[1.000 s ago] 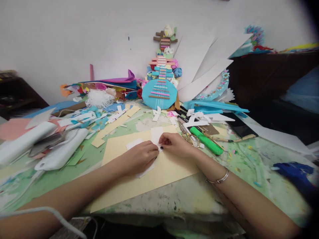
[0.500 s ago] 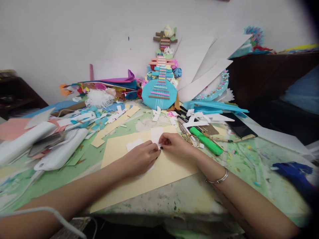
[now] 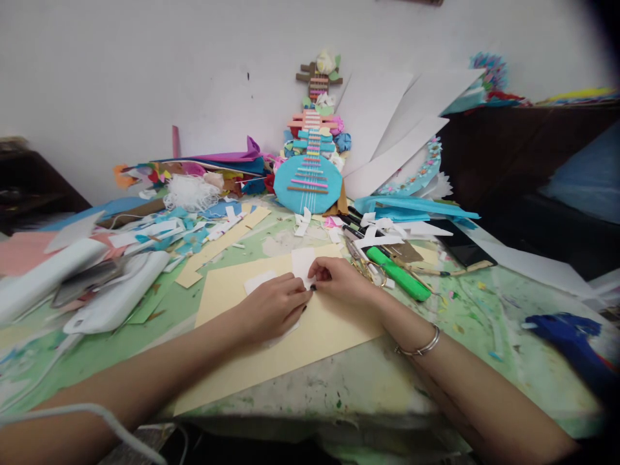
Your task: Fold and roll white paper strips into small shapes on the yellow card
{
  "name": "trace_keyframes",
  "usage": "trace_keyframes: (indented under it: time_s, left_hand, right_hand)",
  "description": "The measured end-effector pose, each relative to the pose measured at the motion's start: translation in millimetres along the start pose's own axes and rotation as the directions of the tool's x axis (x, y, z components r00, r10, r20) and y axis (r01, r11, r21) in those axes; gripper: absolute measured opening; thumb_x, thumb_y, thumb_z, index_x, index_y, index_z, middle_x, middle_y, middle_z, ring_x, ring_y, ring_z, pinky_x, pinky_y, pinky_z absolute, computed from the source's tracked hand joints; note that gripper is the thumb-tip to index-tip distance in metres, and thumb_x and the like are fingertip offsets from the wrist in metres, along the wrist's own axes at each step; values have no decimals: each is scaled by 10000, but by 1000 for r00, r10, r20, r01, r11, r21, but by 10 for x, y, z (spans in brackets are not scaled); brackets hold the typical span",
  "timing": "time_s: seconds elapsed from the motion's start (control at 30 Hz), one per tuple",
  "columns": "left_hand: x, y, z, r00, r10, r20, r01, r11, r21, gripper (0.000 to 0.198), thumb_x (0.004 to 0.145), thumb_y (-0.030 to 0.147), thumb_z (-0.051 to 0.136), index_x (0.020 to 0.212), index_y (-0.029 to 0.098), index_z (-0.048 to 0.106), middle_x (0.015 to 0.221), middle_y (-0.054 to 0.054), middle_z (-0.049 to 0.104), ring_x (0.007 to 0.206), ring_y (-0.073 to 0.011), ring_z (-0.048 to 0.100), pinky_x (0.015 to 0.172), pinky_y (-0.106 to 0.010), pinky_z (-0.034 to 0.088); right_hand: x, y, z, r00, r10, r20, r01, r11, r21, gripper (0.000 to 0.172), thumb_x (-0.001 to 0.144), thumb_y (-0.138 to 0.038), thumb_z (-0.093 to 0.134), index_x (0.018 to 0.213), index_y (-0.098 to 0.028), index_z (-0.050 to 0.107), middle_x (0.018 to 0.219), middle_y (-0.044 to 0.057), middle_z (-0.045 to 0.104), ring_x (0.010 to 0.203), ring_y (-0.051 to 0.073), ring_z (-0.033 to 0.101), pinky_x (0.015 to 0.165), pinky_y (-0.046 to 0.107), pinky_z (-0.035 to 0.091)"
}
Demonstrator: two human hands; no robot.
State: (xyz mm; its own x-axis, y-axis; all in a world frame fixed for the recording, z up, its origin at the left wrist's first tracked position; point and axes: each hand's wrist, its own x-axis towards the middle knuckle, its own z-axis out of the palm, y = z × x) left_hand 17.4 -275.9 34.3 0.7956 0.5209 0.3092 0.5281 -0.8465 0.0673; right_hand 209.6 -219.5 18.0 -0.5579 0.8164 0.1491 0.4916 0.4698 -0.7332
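A pale yellow sheet of card (image 3: 232, 361) lies on the table in front of me, with white paper pieces (image 3: 303, 259) on it. My left hand (image 3: 278, 307) rests over the white paper, its fingers bent and drawn together. From the other side my right hand (image 3: 339, 281) meets it, thumb and forefinger pinched at the edge of the white paper. The fingertips of both hands nearly touch. My left hand covers part of the paper, so its full outline is hidden.
Behind the card stands a blue paper lute (image 3: 309, 184) against the wall. To the right lie gold-handled scissors (image 3: 371, 271), a green tube-like object (image 3: 400, 274) and a dark phone (image 3: 465, 245). White power strips (image 3: 121, 294) and paper scraps (image 3: 194, 236) cover the left side.
Hardly anything differs. The fingers of my left hand have shifted slightly on the white paper, and the whole view has drifted a little.
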Motion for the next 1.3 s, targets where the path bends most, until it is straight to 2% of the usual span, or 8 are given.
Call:
trace_keyframes:
  time_s: [0.13, 0.33, 0.53, 0.7, 0.93, 1.03, 1.13, 1.3]
  left_hand:
    - [8, 11, -7, 1000, -19, 17, 18, 1000, 18, 222, 885, 227, 400, 959, 147, 594, 833, -88, 553, 789, -189, 488, 687, -322, 434]
    - [21, 93, -30, 993, -51, 111, 36, 990, 135, 251, 893, 302, 422, 991, 124, 570, 872, -96, 556, 808, -201, 494, 711, -329, 428]
    - [1, 162, 31, 989, -88, 122, 60, 975, 213, 296, 888, 313, 464, 1073, 94, 537, 894, -101, 575, 849, -229, 505, 712, -340, 414]
    - [-15, 186, 70, 980, -145, 134, 115, 970, 215, 387, 847, 373, 533, 1109, 89, 515, 957, -109, 584, 923, -262, 508, 700, -345, 404]
    - [21, 244, -48, 944, -226, 240, 175, 961, 216, 389, 855, 366, 526, 1155, 121, 492, 1057, -104, 580, 1002, -254, 493, 757, -345, 389]
    - [15, 234, -39, 939, -233, 251, 184, 961, 206, 421, 855, 372, 527, 1192, 125, 475, 1094, -98, 576, 1035, -256, 485, 777, -353, 375]
    - [0, 224, -9, 941, -233, 245, 183, 960, 212, 441, 859, 391, 517, 1209, 128, 467, 1111, -96, 576, 1042, -253, 482, 770, -348, 362]
    - [1, 236, -17, 938, -257, 233, 202, 950, 237, 435, 856, 398, 517, 1201, 135, 478, 1083, -95, 584, 1006, -259, 486, 722, -338, 352]
  right_hand:
    - [-5, -10, -8, 1000, 13, -2, -13, 1000, 7, 157, 675, -66, 556, 792, -162, 598, 664, -17, 552, 624, 96, 497, 565, 206, 360]
    - [3, -6, -17, 1000, 11, -7, -11, 1000, -17, 152, 672, -61, 558, 775, -162, 607, 659, -16, 559, 624, 94, 504, 563, 204, 359]
    - [30, -20, -43, 1000, 19, 21, -18, 998, -65, 144, 655, -67, 589, 764, -158, 614, 644, -19, 565, 602, 91, 503, 557, 205, 359]
    - [26, 26, -93, 1000, 19, 3, -19, 996, -82, 137, 648, -67, 592, 746, -155, 628, 638, -17, 575, 601, 89, 508, 558, 199, 361]
    - [14, 68, -111, 996, 81, -32, -82, 996, -23, 128, 669, -98, 556, 752, -152, 638, 657, -5, 581, 603, 90, 502, 546, 199, 353]
    - [-6, 6, -66, 990, 115, -75, -118, 993, -30, 61, 686, -179, 577, 728, -154, 614, 645, -9, 574, 593, 91, 492, 525, 199, 333]
    - [-15, -65, -23, 983, 149, -110, -160, 982, -102, 67, 639, -200, 624, 680, -162, 588, 616, -23, 557, 579, 89, 479, 502, 197, 300]
    - [24, -67, -21, 987, 140, -82, -150, 980, -128, 65, 617, -173, 626, 665, -165, 583, 613, -28, 555, 577, 86, 471, 499, 193, 298]
